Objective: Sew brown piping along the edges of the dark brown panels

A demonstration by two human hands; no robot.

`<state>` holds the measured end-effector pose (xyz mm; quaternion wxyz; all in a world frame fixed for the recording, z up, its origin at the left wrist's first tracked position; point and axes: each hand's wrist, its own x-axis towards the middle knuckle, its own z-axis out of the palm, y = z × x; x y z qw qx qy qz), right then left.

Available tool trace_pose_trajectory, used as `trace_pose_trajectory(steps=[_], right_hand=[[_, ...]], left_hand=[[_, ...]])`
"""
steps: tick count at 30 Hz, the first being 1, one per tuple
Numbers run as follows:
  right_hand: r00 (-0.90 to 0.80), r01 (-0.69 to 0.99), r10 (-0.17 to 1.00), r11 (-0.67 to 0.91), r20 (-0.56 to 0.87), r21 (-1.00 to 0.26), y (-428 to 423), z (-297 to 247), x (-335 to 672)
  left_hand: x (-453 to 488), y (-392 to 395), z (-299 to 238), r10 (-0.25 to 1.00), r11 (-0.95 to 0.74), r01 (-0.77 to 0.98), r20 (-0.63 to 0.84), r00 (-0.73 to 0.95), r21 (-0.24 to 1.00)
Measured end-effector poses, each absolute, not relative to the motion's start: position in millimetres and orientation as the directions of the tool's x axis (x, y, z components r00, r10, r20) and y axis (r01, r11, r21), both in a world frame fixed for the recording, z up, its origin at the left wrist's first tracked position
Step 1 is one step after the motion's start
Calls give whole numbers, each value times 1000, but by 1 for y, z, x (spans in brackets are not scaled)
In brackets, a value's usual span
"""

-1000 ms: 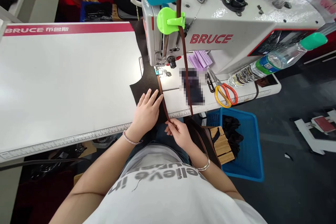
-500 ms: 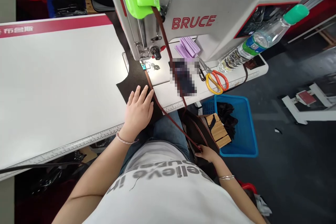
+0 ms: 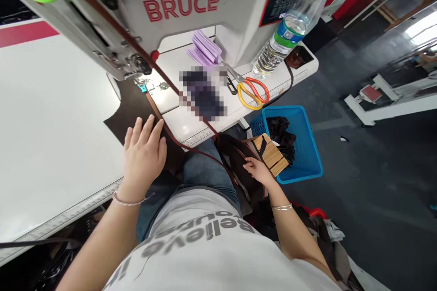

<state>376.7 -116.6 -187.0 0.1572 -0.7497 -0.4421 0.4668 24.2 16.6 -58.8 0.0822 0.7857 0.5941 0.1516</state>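
Note:
My left hand (image 3: 143, 157) lies flat, fingers together and stretched out, on a dark brown leather piece (image 3: 131, 111) at the edge of the white sewing table (image 3: 51, 122). A thin brown strap (image 3: 164, 125) runs from the sewing machine (image 3: 177, 9) needle area past my left fingers, off the table edge and down towards my lap. My right hand (image 3: 257, 170) is low at my right side, fingers pinched at the strap among dark brown material (image 3: 235, 159) beside the blue basket (image 3: 295, 145).
Orange and yellow scissors (image 3: 252, 93), purple tags (image 3: 205, 50) and a water bottle (image 3: 290, 22) sit on the machine bed. The blue basket holds dark pieces and a wooden block (image 3: 271, 154). Grey floor and a white frame (image 3: 385, 102) lie to the right.
My head has swung right and closer to the machine. My right hand left the table edge, dropped to my right side along the strap, then rose a little. My left hand stays on the leather.

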Motion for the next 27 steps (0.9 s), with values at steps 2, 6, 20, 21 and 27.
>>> trace_pose_trajectory(steps=[2, 6, 20, 21, 27], right_hand=[[185, 534, 851, -507, -492, -676, -100, -192, 371], [108, 532, 934, -343, -339, -775, -58, -190, 353], [-235, 630, 967, 72, -102, -773, -21, -179, 321], [-195, 685, 967, 16, -162, -728, -28, -185, 324], [-32, 838, 945, -152, -325, -524, -68, -225, 335]], left_hand=[[26, 16, -59, 961, -271, 911, 147, 236, 310], [28, 16, -60, 960, -268, 923, 160, 230, 276], [30, 16, -62, 955, -271, 924, 197, 223, 269], [30, 17, -62, 954, -271, 926, 203, 221, 263], [28, 18, -64, 953, -275, 929, 202, 228, 248]])
